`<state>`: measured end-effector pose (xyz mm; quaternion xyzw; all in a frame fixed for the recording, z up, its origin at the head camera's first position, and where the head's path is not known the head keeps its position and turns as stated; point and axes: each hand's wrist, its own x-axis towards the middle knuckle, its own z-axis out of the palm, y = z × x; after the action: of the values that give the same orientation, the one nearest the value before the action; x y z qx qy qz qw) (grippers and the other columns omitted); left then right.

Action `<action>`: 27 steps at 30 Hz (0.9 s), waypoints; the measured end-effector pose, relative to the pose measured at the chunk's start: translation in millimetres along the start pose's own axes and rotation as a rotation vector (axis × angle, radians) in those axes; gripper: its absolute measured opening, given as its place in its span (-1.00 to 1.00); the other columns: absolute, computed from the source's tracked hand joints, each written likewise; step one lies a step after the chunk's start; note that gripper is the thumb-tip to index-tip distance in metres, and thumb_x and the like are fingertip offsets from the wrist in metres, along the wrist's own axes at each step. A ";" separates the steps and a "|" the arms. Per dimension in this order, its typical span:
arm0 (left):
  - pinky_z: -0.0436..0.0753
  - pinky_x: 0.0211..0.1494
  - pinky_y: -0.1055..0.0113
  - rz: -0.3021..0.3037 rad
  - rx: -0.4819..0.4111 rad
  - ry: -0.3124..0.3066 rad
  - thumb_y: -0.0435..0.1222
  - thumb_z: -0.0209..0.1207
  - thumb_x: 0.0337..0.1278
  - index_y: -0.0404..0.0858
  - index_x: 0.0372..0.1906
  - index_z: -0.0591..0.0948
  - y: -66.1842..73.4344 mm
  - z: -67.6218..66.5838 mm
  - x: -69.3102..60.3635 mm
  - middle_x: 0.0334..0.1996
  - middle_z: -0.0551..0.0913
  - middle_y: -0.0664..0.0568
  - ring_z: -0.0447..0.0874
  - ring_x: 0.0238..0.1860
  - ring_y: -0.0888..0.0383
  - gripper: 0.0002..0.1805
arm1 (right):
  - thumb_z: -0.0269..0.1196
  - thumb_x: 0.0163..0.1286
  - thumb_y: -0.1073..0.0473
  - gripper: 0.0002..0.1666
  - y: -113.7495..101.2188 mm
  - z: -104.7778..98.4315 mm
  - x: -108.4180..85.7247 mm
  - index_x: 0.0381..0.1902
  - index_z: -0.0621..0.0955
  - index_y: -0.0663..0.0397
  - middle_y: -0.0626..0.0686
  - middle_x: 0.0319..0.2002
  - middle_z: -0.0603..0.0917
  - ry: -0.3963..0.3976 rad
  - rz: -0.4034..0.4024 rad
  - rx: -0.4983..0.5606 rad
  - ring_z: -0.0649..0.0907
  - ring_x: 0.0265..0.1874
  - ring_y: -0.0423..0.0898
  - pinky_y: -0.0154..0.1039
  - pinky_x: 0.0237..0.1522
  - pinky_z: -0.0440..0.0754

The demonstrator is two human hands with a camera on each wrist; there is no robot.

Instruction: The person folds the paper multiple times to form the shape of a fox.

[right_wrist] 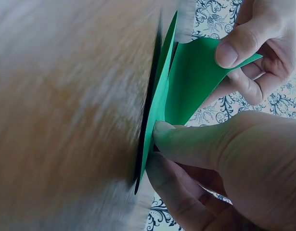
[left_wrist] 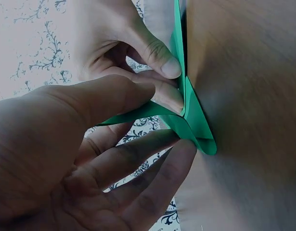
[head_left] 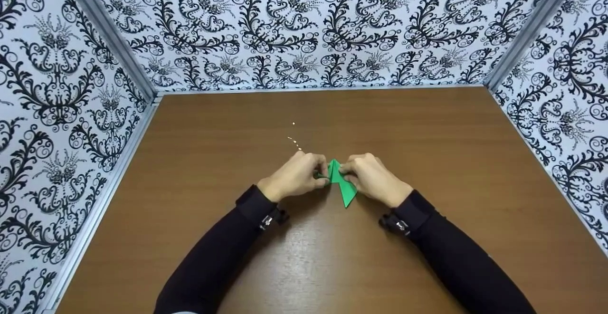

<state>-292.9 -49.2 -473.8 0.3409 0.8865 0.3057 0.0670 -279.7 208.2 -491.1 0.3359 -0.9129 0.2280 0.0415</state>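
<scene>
A folded piece of green paper (head_left: 348, 191) lies between both hands near the middle of the table. My left hand (head_left: 301, 174) pinches a raised flap of it between thumb and fingers; in the right wrist view this green flap (right_wrist: 196, 72) stands up off the rest. On the other side my right hand (head_left: 375, 178) pinches the paper's flat part, its thumb on top and a fingertip at the edge. In the left wrist view the folded green layers (left_wrist: 193, 120) meet at a crease close to the left fingertips. The paper's underside is hidden.
The brown wooden table (head_left: 213, 133) carries a few small pale marks (head_left: 295, 143) beyond the left hand. Walls with black-and-white scroll patterns (head_left: 294, 33) enclose it at the back and sides, with grey metal posts (head_left: 109, 33) at the corners.
</scene>
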 end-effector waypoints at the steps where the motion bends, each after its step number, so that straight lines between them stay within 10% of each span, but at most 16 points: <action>1: 0.76 -0.07 0.29 0.007 0.002 -0.002 -0.41 0.50 0.54 -0.26 -0.16 0.81 -0.4 0.5 0.0 -0.14 0.96 -0.10 0.73 -0.24 0.21 -0.92 | 0.49 0.60 0.46 -0.84 -0.1 0.0 -0.1 -0.09 0.93 0.14 0.16 -0.21 0.86 0.000 -0.001 0.000 0.90 -0.15 0.08 -0.09 -0.14 0.89; 11: 0.53 -0.28 0.34 0.027 0.057 0.002 -0.33 0.55 0.49 -0.19 -0.16 0.78 -10.3 13.6 3.0 -0.31 0.86 0.04 0.52 -0.39 0.26 -0.87 | 0.48 0.61 0.47 -0.81 0.6 -0.4 -0.4 -0.07 0.93 0.12 0.15 -0.19 0.87 -0.013 0.008 0.005 0.90 -0.13 0.08 -0.09 -0.12 0.91; 27: 0.86 -0.11 0.21 0.098 0.180 -0.044 -0.28 0.67 0.41 -0.17 -0.10 0.93 5.8 10.9 -5.0 -0.15 0.98 -0.02 0.85 -0.18 0.13 -0.88 | 0.47 0.61 0.47 -0.80 4.8 -0.6 -0.4 -0.02 0.95 0.14 0.19 -0.19 0.87 -0.006 -0.021 0.019 0.88 -0.17 0.11 -0.12 -0.17 0.83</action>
<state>-282.3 -43.6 -479.6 0.3952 0.8909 0.2201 0.0403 -282.4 211.9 -492.5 0.3465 -0.9073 0.2353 0.0377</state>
